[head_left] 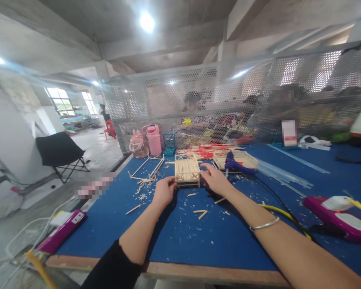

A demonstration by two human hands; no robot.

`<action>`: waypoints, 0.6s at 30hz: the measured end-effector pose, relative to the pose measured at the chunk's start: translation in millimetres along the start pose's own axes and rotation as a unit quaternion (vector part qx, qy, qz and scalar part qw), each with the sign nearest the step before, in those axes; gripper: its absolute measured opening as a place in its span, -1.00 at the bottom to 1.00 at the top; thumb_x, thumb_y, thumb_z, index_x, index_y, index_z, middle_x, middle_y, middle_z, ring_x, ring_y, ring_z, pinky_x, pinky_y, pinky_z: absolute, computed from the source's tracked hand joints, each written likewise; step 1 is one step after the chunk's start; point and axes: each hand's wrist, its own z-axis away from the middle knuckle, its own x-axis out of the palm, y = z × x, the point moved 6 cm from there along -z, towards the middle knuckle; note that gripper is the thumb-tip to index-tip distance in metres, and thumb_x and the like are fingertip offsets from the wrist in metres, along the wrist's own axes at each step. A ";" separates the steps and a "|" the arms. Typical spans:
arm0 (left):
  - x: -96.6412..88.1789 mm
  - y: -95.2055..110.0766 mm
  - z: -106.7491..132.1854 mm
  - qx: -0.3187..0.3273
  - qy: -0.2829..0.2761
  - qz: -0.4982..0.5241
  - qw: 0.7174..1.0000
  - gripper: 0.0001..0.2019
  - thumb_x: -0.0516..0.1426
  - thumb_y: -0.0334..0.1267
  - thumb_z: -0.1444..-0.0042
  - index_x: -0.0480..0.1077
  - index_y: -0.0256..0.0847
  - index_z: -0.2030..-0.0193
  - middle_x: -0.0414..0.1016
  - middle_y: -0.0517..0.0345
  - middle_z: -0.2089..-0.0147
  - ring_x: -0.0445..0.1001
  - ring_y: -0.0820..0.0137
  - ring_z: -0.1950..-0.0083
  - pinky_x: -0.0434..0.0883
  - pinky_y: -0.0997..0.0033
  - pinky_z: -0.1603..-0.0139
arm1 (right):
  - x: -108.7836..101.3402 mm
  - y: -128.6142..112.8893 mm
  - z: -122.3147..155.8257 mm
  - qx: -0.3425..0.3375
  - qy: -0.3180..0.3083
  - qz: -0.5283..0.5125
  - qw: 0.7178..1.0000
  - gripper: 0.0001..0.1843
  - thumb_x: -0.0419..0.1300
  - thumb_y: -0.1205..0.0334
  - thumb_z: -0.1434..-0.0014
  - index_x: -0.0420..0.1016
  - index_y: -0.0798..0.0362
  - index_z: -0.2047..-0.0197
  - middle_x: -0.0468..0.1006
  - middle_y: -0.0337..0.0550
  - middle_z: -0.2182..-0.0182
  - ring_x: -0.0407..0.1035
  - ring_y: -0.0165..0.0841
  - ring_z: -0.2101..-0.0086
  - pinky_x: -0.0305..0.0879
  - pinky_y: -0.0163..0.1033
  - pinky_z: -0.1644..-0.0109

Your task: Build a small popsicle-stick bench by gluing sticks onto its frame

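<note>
Both hands steady a stick box [187, 170] at twelve o'clock on the blue table [180, 237]. The left hand [165, 190] pinches its lower left corner, and the right hand [215, 180] grips its right side with narrow fingers. A glue gun [233, 163] lies at two o'clock. The joints look frail, so I judge any shift calls for light, even pressure.

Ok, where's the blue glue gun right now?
Head view, right of centre: the blue glue gun lies just beyond the right hand, by the flat stick tray.
</note>
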 end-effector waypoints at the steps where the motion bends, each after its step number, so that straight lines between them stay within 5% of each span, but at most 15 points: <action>1: -4.9 -0.3 -1.3 -0.002 0.013 0.003 1.000 -0.74 0.05 -0.44 0.01 0.52 -0.26 0.22 0.59 0.06 0.31 0.51 0.33 0.26 0.38 0.35 0.12 | 5.5 -2.3 1.2 -0.014 -0.026 -0.025 0.999 -0.67 0.00 0.15 -0.09 0.34 0.05 0.08 0.43 -0.28 0.57 0.34 -0.37 0.57 0.28 -0.25 0.41; 6: -24.3 -11.4 -4.0 -0.003 0.068 0.051 0.996 -0.78 0.05 -0.29 0.01 0.52 -0.27 0.33 0.50 0.21 0.49 0.39 0.45 0.47 0.35 0.48 0.36 | 24.1 -50.0 23.9 -0.197 -0.087 -0.055 0.975 -0.71 0.08 0.28 0.01 0.43 0.02 0.17 0.51 -0.06 0.14 0.39 -0.29 0.14 0.31 -0.15 0.08; 9: -30.3 -22.8 -0.7 -0.037 0.091 0.104 0.990 -0.76 0.11 -0.21 0.06 0.52 -0.27 0.32 0.49 0.23 0.50 0.36 0.49 0.52 0.35 0.49 0.39 | 23.9 -67.6 33.6 -0.247 -0.074 -0.040 0.965 -0.87 0.10 0.29 0.00 0.44 0.01 0.34 0.54 -0.11 0.28 0.40 -0.29 0.22 0.29 -0.16 0.09; 11: -35.5 -25.3 3.7 -0.052 0.116 0.146 0.981 -0.71 0.14 -0.18 0.09 0.52 -0.25 0.23 0.52 0.21 0.44 0.39 0.48 0.49 0.39 0.47 0.36 | 12.5 -61.8 28.9 -0.198 -0.002 -0.064 0.978 -0.86 0.06 0.18 -0.10 0.39 0.01 0.41 0.47 -0.19 0.50 0.34 -0.37 0.44 0.30 -0.24 0.28; 14: -45.3 -16.3 12.4 -0.024 0.148 0.176 0.973 -0.67 0.14 -0.16 0.07 0.51 -0.24 0.16 0.57 0.15 0.34 0.47 0.42 0.40 0.44 0.39 0.25 | -6.1 -37.1 17.2 -0.068 0.112 -0.156 0.979 -0.76 0.06 0.00 -0.10 0.30 0.00 0.35 0.35 -0.26 0.56 0.26 -0.40 0.53 0.24 -0.30 0.45; 18: -53.2 15.4 30.5 0.139 0.179 0.031 0.974 -0.76 0.08 -0.23 -0.05 0.54 -0.16 0.20 0.59 0.10 0.22 0.53 0.34 0.19 0.44 0.33 0.06 | 7.6 -17.2 7.5 0.086 0.017 -0.356 0.930 -0.58 0.08 -0.17 -0.03 0.25 -0.03 0.19 0.46 -0.18 0.41 0.39 -0.32 0.42 0.32 -0.24 0.45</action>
